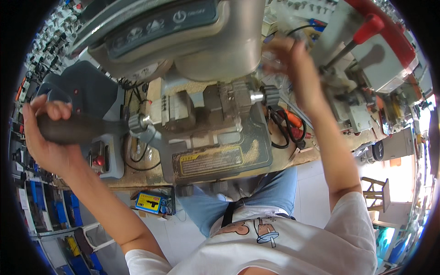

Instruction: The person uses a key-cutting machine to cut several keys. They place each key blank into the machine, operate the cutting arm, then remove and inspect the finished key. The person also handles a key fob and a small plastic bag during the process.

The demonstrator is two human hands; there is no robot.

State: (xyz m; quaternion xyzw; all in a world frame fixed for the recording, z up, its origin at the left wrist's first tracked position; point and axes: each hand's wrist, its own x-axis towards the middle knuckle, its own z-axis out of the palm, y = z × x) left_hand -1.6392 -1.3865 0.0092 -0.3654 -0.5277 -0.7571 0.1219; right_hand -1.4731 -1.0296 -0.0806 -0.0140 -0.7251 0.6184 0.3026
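Left of machine (220,48), left hand (46,150) gripping dark handle (87,127).

On the panel (165,26) of a grey machine (220,50), 1 power sign (180,17), 2 pale signs (155,24) and lettering are shown. Small print is carried by a yellow-edged label (211,161); reddish lettering is borne by a blue-and-yellow box (149,202).

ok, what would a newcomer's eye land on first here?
Probably the big grey machine filling the top centre, with its metal clamps near the middle of the view. Next, the left hand wrapped around a thick black handle at far left, and the blurred right hand raised right of the machine's upper body. The bright red handle at upper right also stands out.
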